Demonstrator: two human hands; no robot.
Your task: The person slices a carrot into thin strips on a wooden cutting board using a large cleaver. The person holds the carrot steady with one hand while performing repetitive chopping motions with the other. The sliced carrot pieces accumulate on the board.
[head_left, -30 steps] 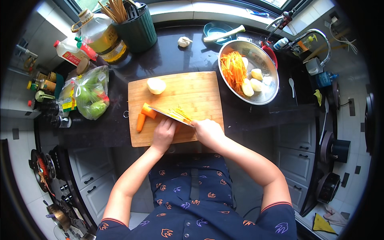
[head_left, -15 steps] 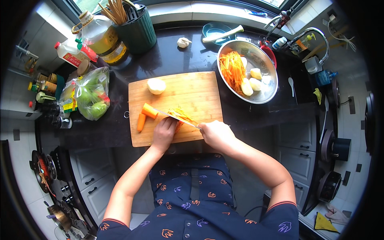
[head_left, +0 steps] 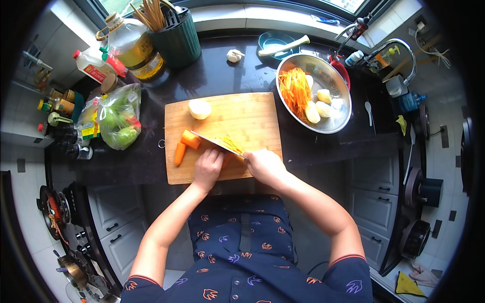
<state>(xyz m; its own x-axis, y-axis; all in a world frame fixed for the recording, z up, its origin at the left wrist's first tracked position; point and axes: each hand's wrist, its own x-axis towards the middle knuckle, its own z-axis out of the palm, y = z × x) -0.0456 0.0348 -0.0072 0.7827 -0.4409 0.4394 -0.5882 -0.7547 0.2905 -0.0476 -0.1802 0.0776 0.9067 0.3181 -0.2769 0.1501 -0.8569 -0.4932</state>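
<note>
Head view: carrot strips (head_left: 232,144) just beyond both hands (head_left: 208,169) (head_left: 265,167), along knife (head_left: 214,142)

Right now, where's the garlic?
In the head view, the garlic sits upper centre on the dark counter, beyond the cutting board, left of the teal dish.

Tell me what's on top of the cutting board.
A pale, roundish peeled vegetable, two carrot pieces, and thin orange strips along the knife in the right hand. The left hand and knife partly hide more carrot; its full shape can't be seen.
</note>
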